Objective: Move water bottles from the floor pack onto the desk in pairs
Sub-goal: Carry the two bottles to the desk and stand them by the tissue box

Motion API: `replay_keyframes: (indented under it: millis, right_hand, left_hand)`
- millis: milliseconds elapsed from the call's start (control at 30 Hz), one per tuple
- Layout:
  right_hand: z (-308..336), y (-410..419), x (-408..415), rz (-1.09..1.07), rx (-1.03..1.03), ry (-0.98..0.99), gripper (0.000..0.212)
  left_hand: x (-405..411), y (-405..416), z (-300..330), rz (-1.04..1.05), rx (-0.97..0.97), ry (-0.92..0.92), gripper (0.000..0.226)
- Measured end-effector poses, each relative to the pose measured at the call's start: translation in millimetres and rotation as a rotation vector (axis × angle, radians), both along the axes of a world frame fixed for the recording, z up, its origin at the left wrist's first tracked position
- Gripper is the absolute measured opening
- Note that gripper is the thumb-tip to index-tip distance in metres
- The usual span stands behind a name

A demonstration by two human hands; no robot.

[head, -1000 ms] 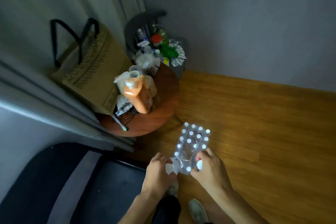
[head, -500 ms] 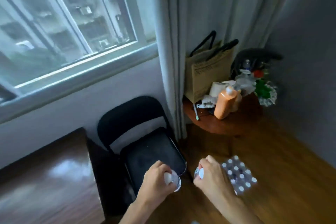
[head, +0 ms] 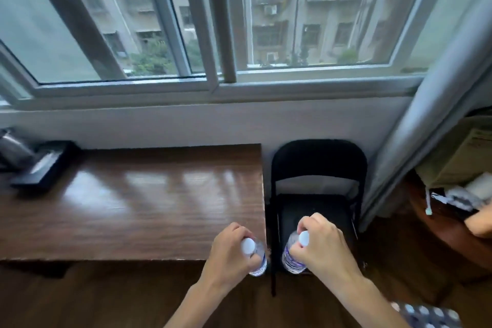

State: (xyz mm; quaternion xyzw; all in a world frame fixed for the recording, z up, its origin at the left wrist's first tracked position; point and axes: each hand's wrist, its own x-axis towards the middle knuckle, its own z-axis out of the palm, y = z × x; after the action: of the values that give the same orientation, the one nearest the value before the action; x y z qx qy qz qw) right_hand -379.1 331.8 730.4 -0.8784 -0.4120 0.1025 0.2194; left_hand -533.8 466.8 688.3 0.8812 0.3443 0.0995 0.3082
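My left hand (head: 229,255) grips a clear water bottle (head: 256,258) with a white cap by its neck, over the near right corner of the dark wooden desk (head: 133,202). A second water bottle (head: 292,255) hangs from my right hand (head: 323,247), which holds it by the neck above the seat of the black folding chair (head: 316,162). Both bottles hang upright in the air, close side by side. The plastic-wrapped pack of bottles (head: 428,314) stands on the floor at the bottom right, partly cut off by the frame edge.
A black tray (head: 45,165) and a metal object (head: 10,146) sit at the desk's far left. A window runs along the wall behind. A grey curtain (head: 415,146) hangs right of the chair, with a round wooden side table (head: 436,224) and a bag (head: 463,152) beyond.
Both hands lifted one bottle each out of the floor pack and carried them left and up. My view swung from the floor corner to the desk and window.
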Motion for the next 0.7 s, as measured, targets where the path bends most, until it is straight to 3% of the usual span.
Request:
replay_keyframes:
  millis: [400,700]
  right_hand:
    - [-23.1,183.8,-146.2,0.435,-0.079,0.091,0.015]
    - [-39.2,329.3,-238.3,0.664,-0.065,0.11,0.021]
  left_hand:
    - [-187.3,106.5,-7.3,0.504,-0.061,0.004,0.022]
    - [-281.2,210.3,-21.6,0.743,-0.097,0.019,0.024]
